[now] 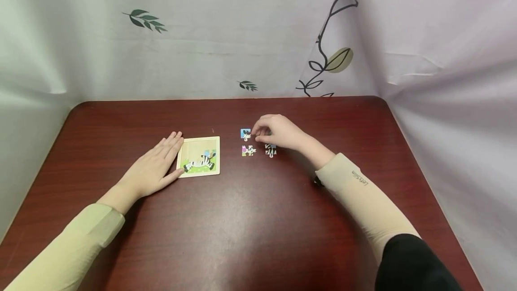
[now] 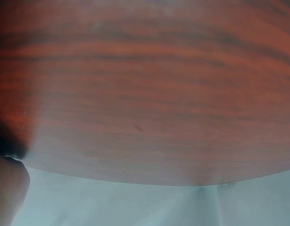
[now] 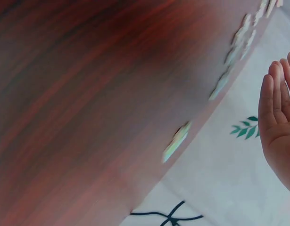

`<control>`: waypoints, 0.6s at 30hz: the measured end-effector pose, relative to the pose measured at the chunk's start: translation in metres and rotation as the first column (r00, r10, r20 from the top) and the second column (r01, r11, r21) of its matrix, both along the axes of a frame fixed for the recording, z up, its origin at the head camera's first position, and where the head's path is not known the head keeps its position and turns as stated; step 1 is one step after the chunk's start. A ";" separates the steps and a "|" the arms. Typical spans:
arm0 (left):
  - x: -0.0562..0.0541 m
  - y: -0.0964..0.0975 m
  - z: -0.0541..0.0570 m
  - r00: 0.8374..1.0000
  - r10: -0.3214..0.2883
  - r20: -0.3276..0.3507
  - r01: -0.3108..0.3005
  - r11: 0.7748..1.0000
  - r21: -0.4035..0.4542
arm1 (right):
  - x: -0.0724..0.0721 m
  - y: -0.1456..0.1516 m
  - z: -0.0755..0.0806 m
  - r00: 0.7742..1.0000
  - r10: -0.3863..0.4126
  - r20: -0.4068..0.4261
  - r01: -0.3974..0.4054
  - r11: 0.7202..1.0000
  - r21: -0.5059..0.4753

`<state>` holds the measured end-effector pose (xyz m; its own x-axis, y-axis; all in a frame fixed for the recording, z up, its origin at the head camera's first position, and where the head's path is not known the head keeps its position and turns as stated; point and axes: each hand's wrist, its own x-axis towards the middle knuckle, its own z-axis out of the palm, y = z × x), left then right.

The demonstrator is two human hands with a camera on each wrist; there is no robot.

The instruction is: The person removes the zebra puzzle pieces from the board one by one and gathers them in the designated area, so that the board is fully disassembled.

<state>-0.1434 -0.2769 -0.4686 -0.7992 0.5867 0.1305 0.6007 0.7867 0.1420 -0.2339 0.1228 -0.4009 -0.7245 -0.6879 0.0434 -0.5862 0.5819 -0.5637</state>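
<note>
A wooden puzzle tray (image 1: 218, 156) with a pale frame lies on the table, its picture partly filled with zebra and grass pieces. My left hand (image 1: 155, 168) rests flat along the tray's left side, its fingers straight and touching the frame. To the right of the tray are small jigsaw pieces: a blue-topped piece (image 1: 245, 134), a piece with a pink patch (image 1: 247, 151) and a striped piece (image 1: 270, 150). Just above these hovers my right hand (image 1: 278, 130), its fingers loosely bent. The right wrist view shows no piece in that hand (image 3: 281, 113).
Dark red-brown wooden tabletop (image 1: 226, 228) lies under everything, with rounded far corners. White curtain (image 1: 210, 48) printed with leaves hangs behind the table and at both sides. In the right wrist view, a jigsaw piece (image 3: 177, 142) lies near the table's edge, apart from the others.
</note>
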 end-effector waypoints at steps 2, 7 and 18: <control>0.000 0.000 0.000 1.000 -0.002 -0.004 0.002 1.000 -0.002 | 0.001 -0.007 0.001 1.000 0.012 0.006 -0.012 1.000 -0.007; 0.001 0.000 0.002 1.000 -0.009 -0.009 0.009 1.000 -0.007 | 0.003 -0.027 0.001 0.998 0.053 0.034 -0.053 0.998 -0.018; 0.002 0.002 0.004 1.000 0.001 -0.005 -0.001 1.000 -0.007 | 0.006 -0.071 -0.002 0.990 0.120 0.068 -0.123 0.991 0.047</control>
